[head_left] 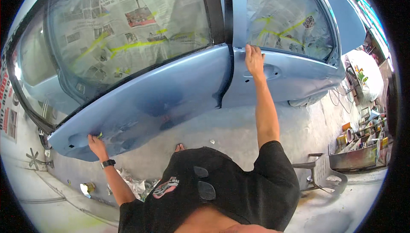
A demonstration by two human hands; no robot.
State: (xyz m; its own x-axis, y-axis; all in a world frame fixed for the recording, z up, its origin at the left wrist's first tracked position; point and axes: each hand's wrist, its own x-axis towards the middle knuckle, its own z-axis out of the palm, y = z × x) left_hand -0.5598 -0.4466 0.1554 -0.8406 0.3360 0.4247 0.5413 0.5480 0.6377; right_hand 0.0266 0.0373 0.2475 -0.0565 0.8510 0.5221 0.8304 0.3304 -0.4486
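A blue car front door (171,87) stands swung out on the left, beside the rear door (294,68) of the same blue. My left hand (98,146), a dark watch on its wrist, is closed at the front door's outer face, near the handle recess. A small yellow-green scrap of tape (100,135) shows at its fingertips. On the rear door's upper edge, left of the handle recess (271,71), my right hand (255,61) lies with fingers stretched out and thumb apart. Newspaper (124,23) and yellow-green tape cover the inside behind the windows.
A grey plastic chair (322,173) stands at the right, near a shelf (358,158) packed with cans and odds and ends. Crumpled paper (136,185) and a tin can (87,189) lie on the floor at lower left. A standing fan (33,159) is by the left wall.
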